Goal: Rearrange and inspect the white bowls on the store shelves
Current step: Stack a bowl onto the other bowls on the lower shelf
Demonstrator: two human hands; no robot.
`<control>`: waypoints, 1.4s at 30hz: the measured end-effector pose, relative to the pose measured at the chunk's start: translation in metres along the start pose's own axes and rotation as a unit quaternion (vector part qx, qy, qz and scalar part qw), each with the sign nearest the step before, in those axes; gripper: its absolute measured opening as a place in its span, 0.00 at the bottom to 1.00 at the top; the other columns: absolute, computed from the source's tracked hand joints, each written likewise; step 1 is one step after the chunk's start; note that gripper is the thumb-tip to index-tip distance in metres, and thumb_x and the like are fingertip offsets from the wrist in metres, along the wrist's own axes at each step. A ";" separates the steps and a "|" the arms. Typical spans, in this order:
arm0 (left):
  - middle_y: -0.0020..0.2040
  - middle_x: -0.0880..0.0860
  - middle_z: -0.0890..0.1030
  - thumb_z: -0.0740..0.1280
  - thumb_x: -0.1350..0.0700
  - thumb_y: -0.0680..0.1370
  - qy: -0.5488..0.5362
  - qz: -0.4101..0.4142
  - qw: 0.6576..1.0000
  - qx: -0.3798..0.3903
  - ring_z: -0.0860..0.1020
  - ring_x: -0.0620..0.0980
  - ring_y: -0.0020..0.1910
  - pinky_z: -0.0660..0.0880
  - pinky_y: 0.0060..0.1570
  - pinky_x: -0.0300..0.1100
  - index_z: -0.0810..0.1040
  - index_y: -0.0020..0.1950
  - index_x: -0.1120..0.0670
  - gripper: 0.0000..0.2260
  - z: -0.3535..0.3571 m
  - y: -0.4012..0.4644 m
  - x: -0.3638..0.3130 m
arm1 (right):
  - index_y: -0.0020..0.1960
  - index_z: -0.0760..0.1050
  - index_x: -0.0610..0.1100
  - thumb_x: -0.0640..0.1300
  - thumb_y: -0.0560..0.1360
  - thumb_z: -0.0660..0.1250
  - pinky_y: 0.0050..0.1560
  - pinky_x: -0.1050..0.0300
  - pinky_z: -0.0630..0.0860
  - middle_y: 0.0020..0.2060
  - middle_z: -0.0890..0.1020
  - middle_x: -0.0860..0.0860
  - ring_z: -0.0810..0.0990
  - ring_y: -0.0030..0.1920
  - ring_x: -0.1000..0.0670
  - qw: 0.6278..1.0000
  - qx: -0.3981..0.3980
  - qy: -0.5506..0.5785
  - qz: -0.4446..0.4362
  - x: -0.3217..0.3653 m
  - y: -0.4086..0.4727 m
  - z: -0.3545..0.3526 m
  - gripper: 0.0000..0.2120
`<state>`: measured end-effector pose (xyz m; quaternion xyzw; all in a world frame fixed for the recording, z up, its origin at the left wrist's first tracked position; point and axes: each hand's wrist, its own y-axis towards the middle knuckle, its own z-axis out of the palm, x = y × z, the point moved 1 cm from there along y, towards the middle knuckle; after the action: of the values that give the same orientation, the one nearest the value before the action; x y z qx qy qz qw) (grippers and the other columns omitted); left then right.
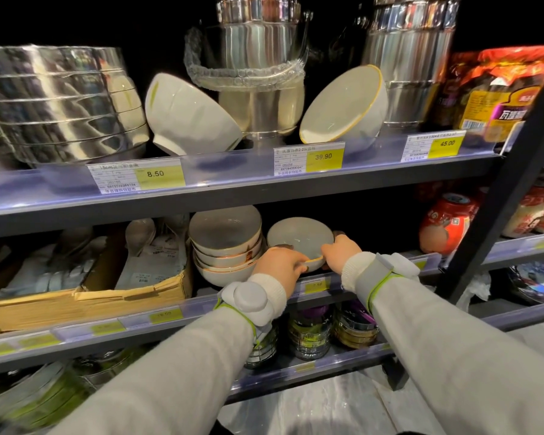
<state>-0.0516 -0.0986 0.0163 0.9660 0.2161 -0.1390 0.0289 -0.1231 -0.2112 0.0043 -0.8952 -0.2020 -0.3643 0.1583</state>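
Dim store shelves (233, 189) facing us; we are gripping single white bowl (300, 235) two-handed, left hand (278, 266) and right hand (341, 249) fingers clamped on near rim, tilting it for inspection beside bowl stack (226, 246).

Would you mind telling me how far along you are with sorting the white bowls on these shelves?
Done, it seems: four or so bowls sit nested in a stack on the middle shelf. In hand: the left hand and right hand grip a single bowl by its rim, right of that stack. Left: two bowls lean tilted on the upper shelf, one on the left, one gold-rimmed.
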 end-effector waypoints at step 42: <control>0.73 0.51 0.66 0.63 0.52 0.77 -0.019 -0.041 0.998 -0.054 0.67 0.51 0.71 0.65 0.71 0.45 0.71 0.70 0.49 0.20 -0.025 -0.038 -0.001 | 0.73 0.63 0.49 0.52 0.77 0.60 0.63 0.49 0.73 0.71 0.67 0.47 0.74 0.65 0.43 0.983 -0.032 -0.118 -0.135 0.022 -0.065 -0.014 0.25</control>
<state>-0.0618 -0.0619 0.0406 0.9505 0.2619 -0.1469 0.0796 -0.1481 -0.1551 0.0382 -0.9013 -0.3260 -0.2801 0.0536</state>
